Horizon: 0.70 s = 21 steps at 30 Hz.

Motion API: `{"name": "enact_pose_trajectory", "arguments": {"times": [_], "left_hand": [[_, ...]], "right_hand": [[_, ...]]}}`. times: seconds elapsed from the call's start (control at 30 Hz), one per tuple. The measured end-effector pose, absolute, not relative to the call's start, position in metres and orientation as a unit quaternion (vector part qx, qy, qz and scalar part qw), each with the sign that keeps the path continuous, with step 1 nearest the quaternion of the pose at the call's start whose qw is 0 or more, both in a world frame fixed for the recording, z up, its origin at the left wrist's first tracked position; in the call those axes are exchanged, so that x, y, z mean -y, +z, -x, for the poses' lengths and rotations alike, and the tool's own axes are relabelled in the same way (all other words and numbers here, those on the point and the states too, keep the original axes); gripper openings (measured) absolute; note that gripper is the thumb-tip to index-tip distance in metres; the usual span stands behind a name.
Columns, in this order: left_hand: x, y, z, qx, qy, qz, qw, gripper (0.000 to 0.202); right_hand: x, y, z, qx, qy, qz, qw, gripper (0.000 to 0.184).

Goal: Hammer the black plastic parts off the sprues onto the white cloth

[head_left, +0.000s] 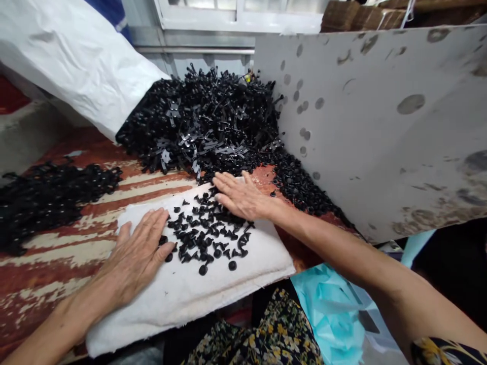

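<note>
Many small black plastic pieces with round heads and short stems (203, 243) lie scattered on a white cloth (182, 299). My left hand (142, 246) rests flat at the cloth's left side, fingers stretched out, its thumb beside the nearest pieces. At the far edge of the scatter my right hand (241, 197) lies palm down with fingers extended and thumb apart, over some of the pieces. What is under its palm is hidden. Neither hand grips anything that I can see.
A large heap of black plastic parts (213, 121) stands behind the cloth, beside a white sack (87, 61). Another black pile (57, 197) lies left on the worn red table (95, 223). Small round pieces (300, 182) line a spotted grey board (361, 132). A turquoise bag (327, 309) hangs below right.
</note>
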<state>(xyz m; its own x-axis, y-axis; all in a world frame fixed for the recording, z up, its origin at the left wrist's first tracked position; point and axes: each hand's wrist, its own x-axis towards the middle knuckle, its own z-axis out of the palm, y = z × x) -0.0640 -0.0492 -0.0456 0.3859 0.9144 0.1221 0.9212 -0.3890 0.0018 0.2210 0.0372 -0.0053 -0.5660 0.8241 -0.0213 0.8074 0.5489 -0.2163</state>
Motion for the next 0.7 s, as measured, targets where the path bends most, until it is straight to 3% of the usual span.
{"name": "enact_pose_trajectory", "arguments": {"times": [0.17,0.4,0.7], "left_hand": [[0.041,-0.029,0.041,0.547,-0.071,0.834,0.027,0.067],[0.002,-0.009,-0.040,0.427,0.023,0.902,-0.057,0.066],[0.007,-0.019,0.002,0.502,-0.015,0.864,0.031,0.069]], "right_hand": [[-0.027,-0.008,-0.247,0.866,0.092,0.490,0.043,0.059],[-0.022,-0.021,-0.254,0.869,0.072,0.488,0.032,0.057],[0.024,-0.008,-0.250,0.910,0.086,0.403,0.037,0.059]]}}
